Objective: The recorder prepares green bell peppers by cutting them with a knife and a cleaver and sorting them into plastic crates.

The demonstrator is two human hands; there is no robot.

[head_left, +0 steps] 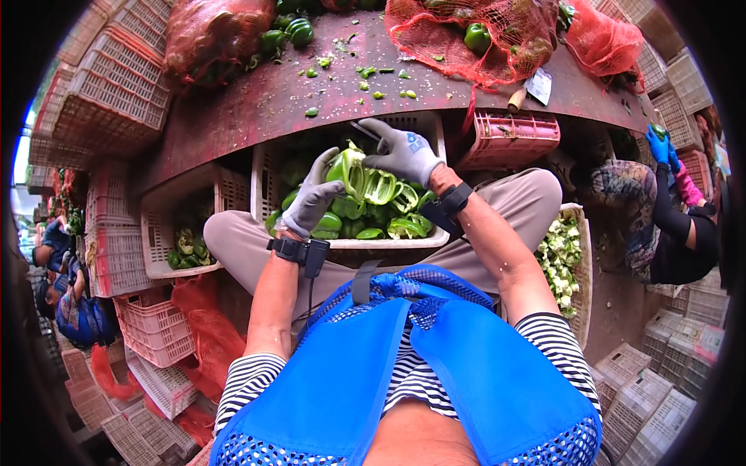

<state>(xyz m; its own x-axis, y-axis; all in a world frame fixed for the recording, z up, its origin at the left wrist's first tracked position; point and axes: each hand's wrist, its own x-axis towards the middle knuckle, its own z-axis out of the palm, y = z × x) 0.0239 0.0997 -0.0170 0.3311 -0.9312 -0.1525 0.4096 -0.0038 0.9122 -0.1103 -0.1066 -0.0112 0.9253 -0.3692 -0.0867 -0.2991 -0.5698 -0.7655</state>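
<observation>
In the head view, the left hand (pixel 313 196) curls round a split green pepper (pixel 347 174) over the white crate (pixel 373 243). The right hand (pixel 404 152) is half closed by its top; I can't tell if it grips. Cut peppers (pixel 407 227) lie below; whole peppers (pixel 300 32) on the table (pixel 233 109) seem left.

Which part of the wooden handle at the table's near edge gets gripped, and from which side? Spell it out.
Grip the wooden handle around its middle, probably from the person's side. It looks short and rounded and lies at the table's near edge, blunt end toward the person; its far end sits by the pale tag and red mesh.
</observation>
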